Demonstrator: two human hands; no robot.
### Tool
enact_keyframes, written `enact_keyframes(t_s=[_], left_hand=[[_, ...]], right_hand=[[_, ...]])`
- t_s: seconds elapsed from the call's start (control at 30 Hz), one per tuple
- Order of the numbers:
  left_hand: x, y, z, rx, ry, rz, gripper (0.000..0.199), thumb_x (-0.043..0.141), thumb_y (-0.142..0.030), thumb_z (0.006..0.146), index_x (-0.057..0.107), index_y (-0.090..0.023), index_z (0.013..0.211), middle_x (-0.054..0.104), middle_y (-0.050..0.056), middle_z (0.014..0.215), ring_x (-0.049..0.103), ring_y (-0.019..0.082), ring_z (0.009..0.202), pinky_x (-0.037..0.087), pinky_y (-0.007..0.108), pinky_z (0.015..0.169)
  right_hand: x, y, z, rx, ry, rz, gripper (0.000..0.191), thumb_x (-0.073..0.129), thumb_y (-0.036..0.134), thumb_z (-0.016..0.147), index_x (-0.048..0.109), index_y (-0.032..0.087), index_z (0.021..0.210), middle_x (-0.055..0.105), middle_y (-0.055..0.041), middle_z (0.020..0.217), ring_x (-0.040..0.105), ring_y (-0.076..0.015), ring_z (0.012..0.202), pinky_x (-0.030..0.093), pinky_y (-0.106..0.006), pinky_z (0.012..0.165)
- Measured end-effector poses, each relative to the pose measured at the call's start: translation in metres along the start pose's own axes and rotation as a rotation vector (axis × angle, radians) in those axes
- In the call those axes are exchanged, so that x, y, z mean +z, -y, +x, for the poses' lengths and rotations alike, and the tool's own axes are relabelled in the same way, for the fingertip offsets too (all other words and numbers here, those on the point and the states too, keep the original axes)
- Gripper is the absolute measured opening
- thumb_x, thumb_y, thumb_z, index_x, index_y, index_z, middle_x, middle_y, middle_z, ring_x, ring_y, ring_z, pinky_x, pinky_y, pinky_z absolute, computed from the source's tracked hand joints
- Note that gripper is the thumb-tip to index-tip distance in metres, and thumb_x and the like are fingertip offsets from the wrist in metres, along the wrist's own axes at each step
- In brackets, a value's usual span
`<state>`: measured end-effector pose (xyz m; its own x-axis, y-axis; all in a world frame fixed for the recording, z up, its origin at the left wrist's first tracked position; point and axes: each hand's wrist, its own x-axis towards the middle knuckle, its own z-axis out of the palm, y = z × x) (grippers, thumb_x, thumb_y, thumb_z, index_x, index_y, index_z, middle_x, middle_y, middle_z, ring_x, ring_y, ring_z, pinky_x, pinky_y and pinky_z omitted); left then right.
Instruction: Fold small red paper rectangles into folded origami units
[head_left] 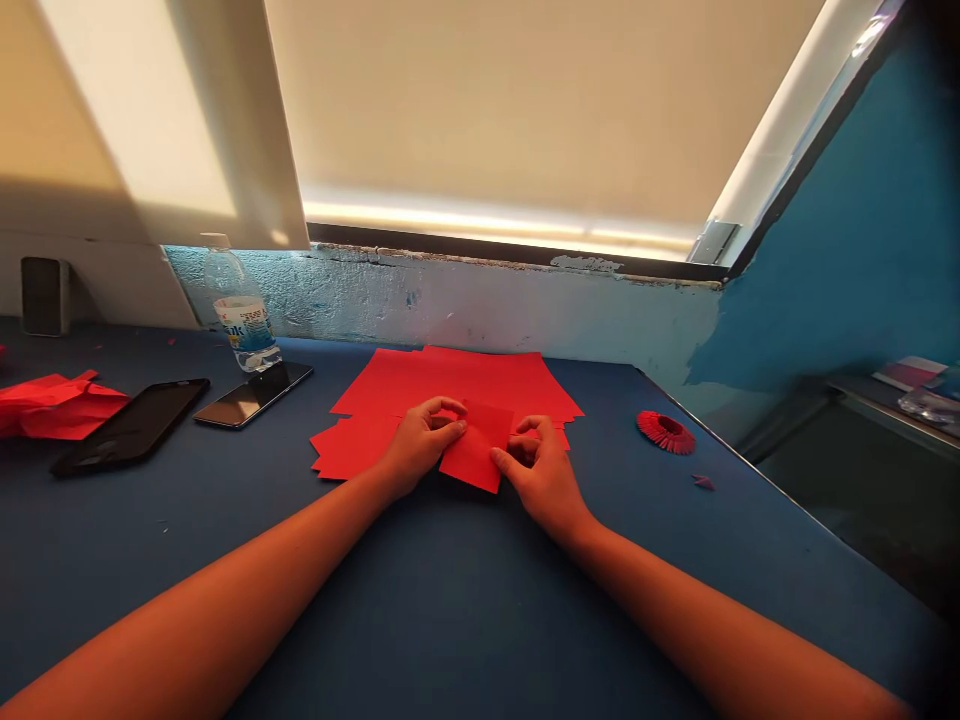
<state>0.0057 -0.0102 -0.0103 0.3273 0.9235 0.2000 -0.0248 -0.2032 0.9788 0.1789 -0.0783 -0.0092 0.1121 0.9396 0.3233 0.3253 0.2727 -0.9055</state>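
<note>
A small red paper piece (pixel 477 447) is held up between my two hands over the blue table, in front of larger red sheets (pixel 465 378). My left hand (pixel 421 440) pinches its left edge between thumb and fingers. At its lower right edge, my right hand (pixel 541 474) grips the paper with the thumb in front and the fingers curled behind. More red sheets (pixel 352 446) with uneven edges lie just beyond my left hand.
Crumpled red paper (pixel 64 405), a black case (pixel 131 425), a phone (pixel 253 396) and a bottle (pixel 244 318) stand or lie left. A red pleated ring (pixel 665 433) and a small folded piece (pixel 703 482) lie right, near the table's edge (pixel 780 506).
</note>
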Motion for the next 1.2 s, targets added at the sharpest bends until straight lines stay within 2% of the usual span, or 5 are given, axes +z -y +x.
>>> enact_keyframes(t_s=[0.13, 0.3, 0.7, 0.83, 1.2], left_hand=[[0.001, -0.003, -0.001, 0.033, 0.077, 0.041, 0.029, 0.064, -0.033, 0.074, 0.066, -0.016, 0.097, 0.065, 0.008, 0.100, 0.059, 0.017, 0.086, 0.047, 0.025, 0.070], [0.002, -0.007, -0.004, 0.001, 0.155, 0.162, 0.046, 0.069, -0.034, 0.069, 0.061, -0.018, 0.111, 0.062, 0.009, 0.108, 0.059, 0.017, 0.074, 0.046, 0.025, 0.053], [0.006, -0.005, -0.003, 0.267, 0.149, 0.381, 0.023, 0.062, -0.038, 0.077, 0.071, -0.021, 0.090, 0.057, 0.003, 0.078, 0.049, 0.014, 0.070, 0.040, 0.026, 0.065], [0.006, -0.007, -0.004, 0.268, 0.179, 0.355, 0.025, 0.060, -0.040, 0.079, 0.071, -0.020, 0.087, 0.057, 0.003, 0.080, 0.051, 0.014, 0.073, 0.040, 0.026, 0.066], [0.006, -0.014, -0.007, 0.107, 0.260, 0.289, 0.027, 0.062, -0.042, 0.074, 0.070, -0.016, 0.076, 0.064, 0.004, 0.075, 0.055, 0.016, 0.068, 0.040, 0.025, 0.059]], right_hand=[[-0.001, -0.004, 0.003, -0.005, 0.007, -0.069, 0.018, 0.064, 0.030, 0.072, 0.054, 0.022, 0.085, 0.058, 0.0008, 0.072, 0.054, -0.0149, 0.064, 0.044, -0.028, 0.060], [-0.002, -0.006, 0.004, 0.038, -0.023, -0.009, 0.033, 0.064, 0.026, 0.072, 0.057, 0.022, 0.104, 0.063, -0.0028, 0.087, 0.058, -0.0176, 0.077, 0.047, -0.031, 0.070], [-0.001, -0.002, 0.002, -0.072, -0.097, -0.207, 0.018, 0.064, 0.036, 0.074, 0.067, 0.023, 0.085, 0.056, -0.0047, 0.093, 0.054, -0.0171, 0.075, 0.046, -0.032, 0.066], [-0.001, 0.000, 0.001, -0.098, -0.106, -0.191, 0.016, 0.063, 0.037, 0.075, 0.069, 0.023, 0.080, 0.050, -0.0064, 0.106, 0.054, -0.0195, 0.091, 0.046, -0.031, 0.072], [0.000, 0.003, 0.002, -0.069, 0.029, -0.131, 0.013, 0.059, 0.030, 0.075, 0.063, 0.020, 0.068, 0.056, -0.0039, 0.093, 0.056, -0.0175, 0.083, 0.044, -0.029, 0.069]])
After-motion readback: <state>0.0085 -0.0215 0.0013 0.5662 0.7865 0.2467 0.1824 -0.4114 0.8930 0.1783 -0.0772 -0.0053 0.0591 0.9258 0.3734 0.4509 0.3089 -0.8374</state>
